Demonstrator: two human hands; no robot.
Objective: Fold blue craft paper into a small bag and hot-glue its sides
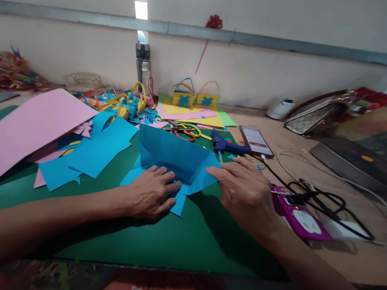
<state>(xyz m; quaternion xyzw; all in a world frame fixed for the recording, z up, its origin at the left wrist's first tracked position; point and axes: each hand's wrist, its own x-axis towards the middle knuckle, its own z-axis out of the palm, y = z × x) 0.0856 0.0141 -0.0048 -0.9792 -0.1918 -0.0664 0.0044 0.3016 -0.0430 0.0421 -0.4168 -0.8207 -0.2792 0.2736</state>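
A sheet of blue paper [174, 152] lies partly folded on the green mat, its back panel standing up and tilted. My left hand [153, 191] rests palm down on its near left part, fingers lying over the paper and pressing it to the mat. At the right corner, my right hand [243, 190] pinches the paper's edge between thumb and fingers; the fingertips behind the edge are partly hidden. Just beyond that hand lies a blue glue gun [227, 144] with a glue stick in it. Scissors [188, 130] with red and yellow handles lie behind the sheet.
Pink paper [35, 126] and blue sheets [97, 151] lie on the left. Small yellow paper bags [183, 98] stand at the back, near a bottle [143, 66]. A phone [256, 141], purple power strip [302, 217] and looped black cable [337, 205] occupy the right.
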